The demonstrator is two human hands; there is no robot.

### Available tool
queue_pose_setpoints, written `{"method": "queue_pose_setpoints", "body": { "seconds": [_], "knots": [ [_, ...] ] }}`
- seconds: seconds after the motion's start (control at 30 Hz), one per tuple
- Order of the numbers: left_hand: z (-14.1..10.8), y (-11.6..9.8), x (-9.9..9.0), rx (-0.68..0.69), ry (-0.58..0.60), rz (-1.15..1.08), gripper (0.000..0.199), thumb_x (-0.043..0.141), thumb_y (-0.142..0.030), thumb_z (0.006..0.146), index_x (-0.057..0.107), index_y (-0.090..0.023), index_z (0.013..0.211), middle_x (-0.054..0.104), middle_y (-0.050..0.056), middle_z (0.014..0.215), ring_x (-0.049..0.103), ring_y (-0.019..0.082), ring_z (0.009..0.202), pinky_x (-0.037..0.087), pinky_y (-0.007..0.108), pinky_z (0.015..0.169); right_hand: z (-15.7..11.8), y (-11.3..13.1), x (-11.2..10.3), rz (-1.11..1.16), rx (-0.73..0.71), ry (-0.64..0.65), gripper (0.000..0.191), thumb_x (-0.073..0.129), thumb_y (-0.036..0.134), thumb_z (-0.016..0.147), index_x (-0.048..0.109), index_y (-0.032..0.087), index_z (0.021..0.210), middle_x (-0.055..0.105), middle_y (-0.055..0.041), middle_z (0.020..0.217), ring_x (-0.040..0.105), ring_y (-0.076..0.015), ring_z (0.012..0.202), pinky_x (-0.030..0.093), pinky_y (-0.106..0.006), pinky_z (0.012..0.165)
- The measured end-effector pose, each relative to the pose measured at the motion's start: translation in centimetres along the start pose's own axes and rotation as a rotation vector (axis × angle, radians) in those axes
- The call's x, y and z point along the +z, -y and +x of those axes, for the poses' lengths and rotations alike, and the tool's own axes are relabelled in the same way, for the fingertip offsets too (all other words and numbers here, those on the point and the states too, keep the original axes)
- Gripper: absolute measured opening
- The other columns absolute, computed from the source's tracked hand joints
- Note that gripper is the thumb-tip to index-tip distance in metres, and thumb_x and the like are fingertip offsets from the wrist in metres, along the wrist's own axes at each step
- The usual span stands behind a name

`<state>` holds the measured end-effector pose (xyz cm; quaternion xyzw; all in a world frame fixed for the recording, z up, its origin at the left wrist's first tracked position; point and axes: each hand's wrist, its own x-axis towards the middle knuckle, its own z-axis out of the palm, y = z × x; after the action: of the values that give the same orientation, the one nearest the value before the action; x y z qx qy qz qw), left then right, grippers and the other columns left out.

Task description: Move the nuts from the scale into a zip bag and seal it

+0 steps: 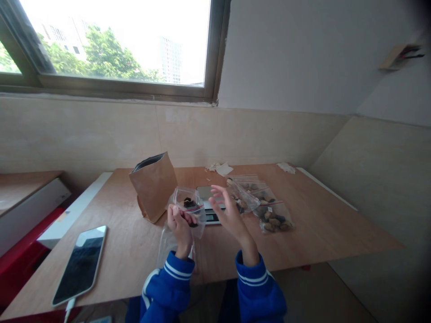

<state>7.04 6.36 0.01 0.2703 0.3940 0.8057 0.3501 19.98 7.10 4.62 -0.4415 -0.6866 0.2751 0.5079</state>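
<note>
My left hand [180, 225] is closed on a clear zip bag [199, 229] with a red seal line. Dark brown pieces [188, 202] show at the bag. My right hand [229, 215] hovers with its fingers apart, holding nothing, in front of a kitchen scale [213, 219] that it partly hides. A standing brown paper bag [157, 188] with an open top is left of the zip bag. To the right of my right hand lie several filled zip bags, the nearest a zip bag of brown lumpy pieces [276, 221].
Another clear plastic bag [166, 246] lies under my left wrist. A tablet [81, 264] with a charging cable [69, 309] rests on the wooden table [319, 224] at the left. Crumpled tissue [224, 169] lies by the wall, and more tissue [286, 168] at the back right.
</note>
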Motion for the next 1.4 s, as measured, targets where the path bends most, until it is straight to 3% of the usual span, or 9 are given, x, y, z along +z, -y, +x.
{"method": "queue_pose_setpoints", "body": {
  "seconds": [0.1,0.23,0.4,0.57,0.73,0.8,1.0,1.17,1.4],
  "knots": [
    [-0.6,0.0,0.5,-0.026,0.025,-0.116,0.032,0.047,-0.04,0.091,0.034,-0.022,0.067,0.035,-0.009,0.05,0.036,0.008,0.04,0.035,0.02,0.043,-1.8,-1.3,1.3,0.119,0.131,0.209,0.064,0.065,0.049,0.084,0.045,0.022,0.138,0.057,-0.0128,0.134,0.056,-0.0243,0.121,0.048,-0.04,0.098],
    [-1.7,0.3,0.7,-0.027,0.121,-0.156,0.033,0.049,-0.039,0.09,0.036,-0.022,0.065,0.037,-0.006,0.054,0.038,0.009,0.047,0.038,0.022,0.049,-2.3,-1.8,3.1,0.287,0.129,0.214,0.049,0.052,0.052,0.092,0.057,0.021,0.129,0.059,-0.0108,0.134,0.057,-0.0234,0.122,0.045,-0.04,0.103],
    [-1.3,0.1,-0.7,0.139,0.315,0.22,0.026,0.047,-0.04,0.093,0.057,-0.021,0.079,0.054,0.002,0.079,0.055,0.017,0.077,0.047,0.03,0.076,-1.9,-2.6,2.4,0.263,0.114,-0.033,0.048,0.042,0.057,0.094,0.071,0.02,0.104,0.072,-0.0102,0.107,0.065,-0.0246,0.104,0.048,-0.04,0.097],
    [0.6,-0.1,-2.0,0.231,0.169,0.468,0.035,0.059,-0.042,0.087,0.06,-0.021,0.115,0.055,0.01,0.12,0.052,0.023,0.112,0.041,0.037,0.098,-1.9,-4.0,0.7,0.178,0.242,-0.314,0.062,0.036,0.067,0.091,0.072,0.018,0.094,0.073,-0.0111,0.089,0.066,-0.0255,0.092,0.051,-0.037,0.088],
    [0.9,0.8,-1.6,-0.02,0.504,0.336,0.032,0.055,-0.043,0.089,0.064,-0.019,0.109,0.067,0.008,0.106,0.062,0.021,0.1,0.048,0.033,0.088,-2.2,-4.2,1.3,0.2,0.108,-0.025,0.055,0.033,0.062,0.095,0.069,0.022,0.106,0.072,-0.0097,0.1,0.067,-0.0232,0.098,0.05,-0.036,0.092],
    [0.9,1.1,-1.6,-0.02,0.445,0.334,0.03,0.058,-0.045,0.087,0.066,-0.018,0.098,0.067,0.006,0.091,0.063,0.019,0.084,0.049,0.029,0.077,-2.3,-4.7,1.7,0.181,0.099,-0.013,0.053,0.032,0.06,0.096,0.068,0.021,0.103,0.073,-0.0099,0.097,0.068,-0.0225,0.093,0.05,-0.036,0.089],
    [1.7,1.5,-2.7,-0.005,0.204,0.362,0.035,0.064,-0.051,0.08,0.063,-0.017,0.081,0.063,0.002,0.074,0.058,0.015,0.069,0.046,0.024,0.064,-2.4,-9.0,2.0,0.007,0.139,-0.366,0.058,0.034,0.066,0.092,0.065,0.018,0.081,0.07,-0.01,0.073,0.066,-0.0231,0.071,0.051,-0.033,0.069],
    [1.6,3.0,-3.1,-0.175,0.168,0.324,0.037,0.062,-0.055,0.08,0.058,-0.019,0.086,0.054,-0.003,0.063,0.051,0.011,0.055,0.041,0.02,0.05,-3.1,-12.4,3.5,-0.004,0.139,-0.378,0.059,0.035,0.067,0.091,0.066,0.019,0.079,0.068,-0.0093,0.065,0.065,-0.0234,0.063,0.048,-0.031,0.06],
    [2.0,4.7,-4.1,-0.108,0.199,0.47,0.037,0.059,-0.055,0.082,0.062,-0.018,0.089,0.054,-0.003,0.06,0.05,0.012,0.052,0.037,0.02,0.048,-4.2,-13.5,4.1,0.041,0.174,-0.286,0.053,0.034,0.058,0.096,0.068,0.019,0.086,0.072,-0.0098,0.079,0.067,-0.0226,0.07,0.051,-0.032,0.067]
  ]
}}
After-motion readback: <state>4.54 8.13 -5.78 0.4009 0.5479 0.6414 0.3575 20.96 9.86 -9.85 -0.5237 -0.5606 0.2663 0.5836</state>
